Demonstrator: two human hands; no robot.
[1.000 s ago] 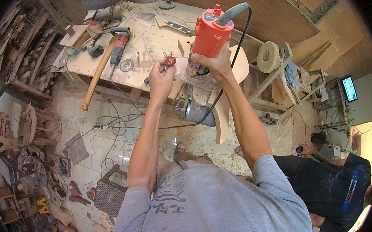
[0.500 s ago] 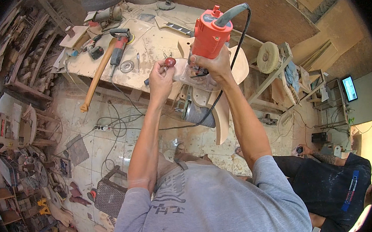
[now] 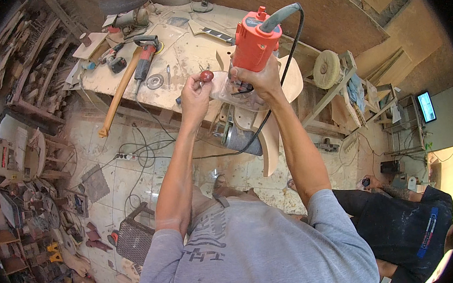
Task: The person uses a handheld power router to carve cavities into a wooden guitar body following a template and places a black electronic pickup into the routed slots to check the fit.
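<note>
My right hand (image 3: pixel 267 81) is wrapped round the lower part of a red trim router (image 3: pixel 256 44), which stands upright over a pale wooden guitar body (image 3: pixel 292 84). My left hand (image 3: pixel 196 100) pinches the dark red round knob (image 3: pixel 207 76) on the left end of the router's clear base plate (image 3: pixel 221 88). The router's bit and its contact with the wood are hidden by the hand and base. A thick black power cord (image 3: pixel 301 30) leaves the router's top and loops down past my right forearm.
On the dusty bench (image 3: pixel 174 38) lie a red-and-grey angle grinder (image 3: pixel 146 57), a metal disc (image 3: pixel 155 81) and a long wooden piece (image 3: pixel 121 91) overhanging the edge. A belt sander (image 3: pixel 242 140) sits below the body. Cables (image 3: pixel 141 154) cross the floor. Another person (image 3: pixel 406 228) is at right.
My left hand and the knob have shifted very slightly left. The router and my right hand have hardly moved, and both grips are the same.
</note>
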